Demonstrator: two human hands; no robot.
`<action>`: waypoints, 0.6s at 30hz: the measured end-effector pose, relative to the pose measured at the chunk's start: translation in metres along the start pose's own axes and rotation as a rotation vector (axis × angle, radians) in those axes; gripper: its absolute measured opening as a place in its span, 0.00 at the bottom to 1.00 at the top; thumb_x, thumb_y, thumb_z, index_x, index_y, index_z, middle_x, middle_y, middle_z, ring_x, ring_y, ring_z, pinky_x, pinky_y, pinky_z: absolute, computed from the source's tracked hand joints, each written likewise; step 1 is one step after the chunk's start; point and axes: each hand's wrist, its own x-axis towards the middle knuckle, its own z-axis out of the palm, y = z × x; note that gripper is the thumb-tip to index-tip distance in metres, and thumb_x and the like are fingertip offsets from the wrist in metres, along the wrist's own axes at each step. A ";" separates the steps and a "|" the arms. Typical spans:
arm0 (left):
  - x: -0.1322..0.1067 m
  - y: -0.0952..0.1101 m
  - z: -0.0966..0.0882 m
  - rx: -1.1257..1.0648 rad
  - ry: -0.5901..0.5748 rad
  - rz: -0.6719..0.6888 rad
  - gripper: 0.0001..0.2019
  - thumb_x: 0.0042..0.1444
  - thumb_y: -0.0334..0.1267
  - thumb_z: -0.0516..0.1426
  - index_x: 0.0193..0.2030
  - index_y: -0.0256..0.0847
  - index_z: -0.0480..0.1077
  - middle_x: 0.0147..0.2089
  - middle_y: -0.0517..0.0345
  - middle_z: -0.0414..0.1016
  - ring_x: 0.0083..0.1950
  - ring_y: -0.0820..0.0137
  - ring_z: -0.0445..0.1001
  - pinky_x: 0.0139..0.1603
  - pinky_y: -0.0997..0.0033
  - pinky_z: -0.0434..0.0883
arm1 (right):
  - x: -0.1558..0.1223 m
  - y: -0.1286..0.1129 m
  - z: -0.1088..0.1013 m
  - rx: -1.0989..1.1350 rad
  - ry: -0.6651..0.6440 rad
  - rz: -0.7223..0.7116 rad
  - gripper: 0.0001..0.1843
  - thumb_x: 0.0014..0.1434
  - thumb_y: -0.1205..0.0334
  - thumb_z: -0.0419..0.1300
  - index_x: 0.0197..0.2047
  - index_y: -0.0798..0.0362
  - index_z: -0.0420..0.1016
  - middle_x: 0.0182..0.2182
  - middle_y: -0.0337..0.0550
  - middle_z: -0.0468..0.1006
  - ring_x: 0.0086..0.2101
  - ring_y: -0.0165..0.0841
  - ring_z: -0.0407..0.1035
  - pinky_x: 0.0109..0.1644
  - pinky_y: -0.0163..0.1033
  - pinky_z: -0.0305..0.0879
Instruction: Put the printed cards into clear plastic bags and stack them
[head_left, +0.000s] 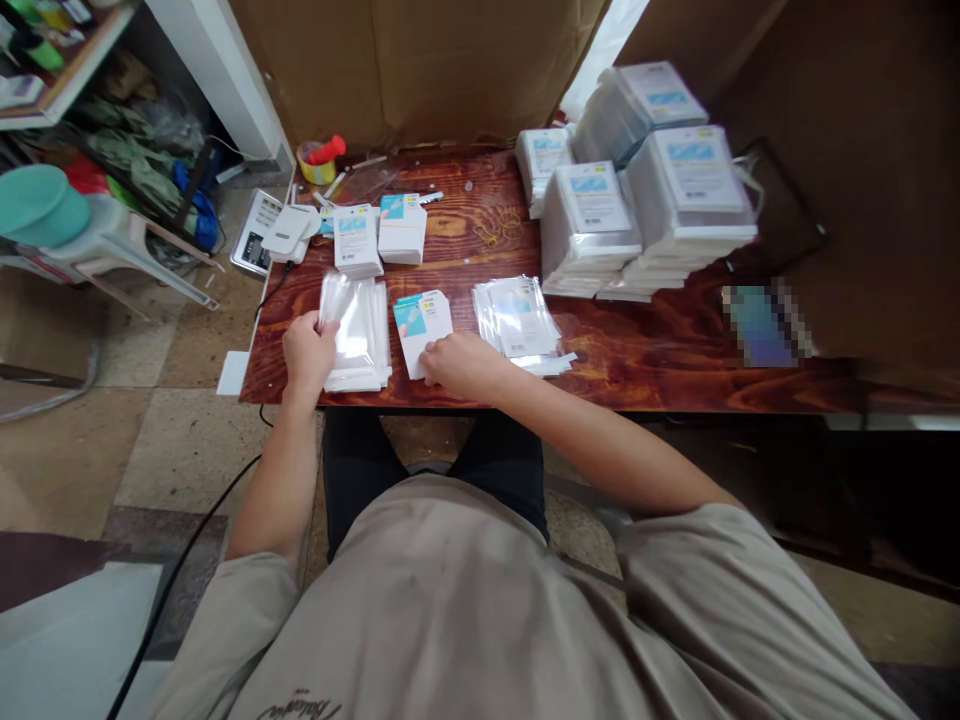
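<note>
My left hand [307, 350] is closed at the left edge of a stack of clear plastic bags [358, 335], thumb on top, pinching a bag near its upper end. Just right of that stack lies a small pile of white and blue printed cards [420, 318]. The fingers of my right hand [461, 362] are closed on the lower right edge of these cards; the fingertips are partly hidden. Beyond my right wrist lies a loose pile of bagged cards [517, 315].
Tall stacks of bagged cards [589, 225] stand at the back right. Further card piles [356, 240] sit at the back left, near a white device [289, 232] with a cable and a yellow tape roll [316, 168]. Rubber bands [499, 230] lie mid-table. A blurred-out object [765, 325] is at right.
</note>
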 end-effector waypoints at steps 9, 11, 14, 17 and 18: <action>0.006 -0.002 0.001 0.048 0.070 0.032 0.13 0.64 0.43 0.56 0.44 0.39 0.79 0.47 0.42 0.80 0.51 0.53 0.77 0.58 0.54 0.68 | -0.001 -0.001 -0.006 -0.015 0.008 -0.039 0.16 0.67 0.71 0.53 0.44 0.60 0.83 0.39 0.58 0.83 0.41 0.50 0.80 0.42 0.47 0.75; 0.008 -0.003 0.004 0.052 0.121 0.091 0.14 0.65 0.42 0.54 0.45 0.37 0.79 0.50 0.39 0.78 0.56 0.51 0.74 0.64 0.52 0.66 | -0.001 -0.001 -0.003 -0.026 0.012 -0.057 0.17 0.67 0.72 0.52 0.45 0.59 0.83 0.41 0.58 0.83 0.42 0.48 0.80 0.42 0.46 0.75; 0.008 -0.002 0.008 0.006 0.198 0.153 0.15 0.66 0.42 0.53 0.47 0.37 0.78 0.52 0.38 0.75 0.61 0.52 0.71 0.68 0.51 0.63 | -0.001 0.001 -0.002 -0.030 0.017 -0.052 0.17 0.68 0.72 0.52 0.46 0.59 0.83 0.42 0.59 0.83 0.43 0.46 0.80 0.44 0.45 0.75; 0.005 0.003 0.010 -0.191 0.215 0.080 0.13 0.69 0.43 0.51 0.45 0.39 0.73 0.48 0.44 0.78 0.51 0.59 0.78 0.60 0.55 0.72 | -0.002 0.003 -0.007 0.000 -0.010 -0.034 0.15 0.67 0.71 0.54 0.45 0.58 0.83 0.40 0.57 0.84 0.42 0.45 0.80 0.45 0.44 0.74; 0.003 0.006 0.011 -0.328 0.208 0.003 0.11 0.69 0.43 0.51 0.45 0.39 0.71 0.45 0.47 0.79 0.45 0.62 0.80 0.53 0.58 0.75 | -0.002 0.002 -0.009 0.020 -0.020 -0.037 0.15 0.67 0.71 0.54 0.45 0.58 0.83 0.40 0.57 0.84 0.42 0.44 0.80 0.45 0.43 0.74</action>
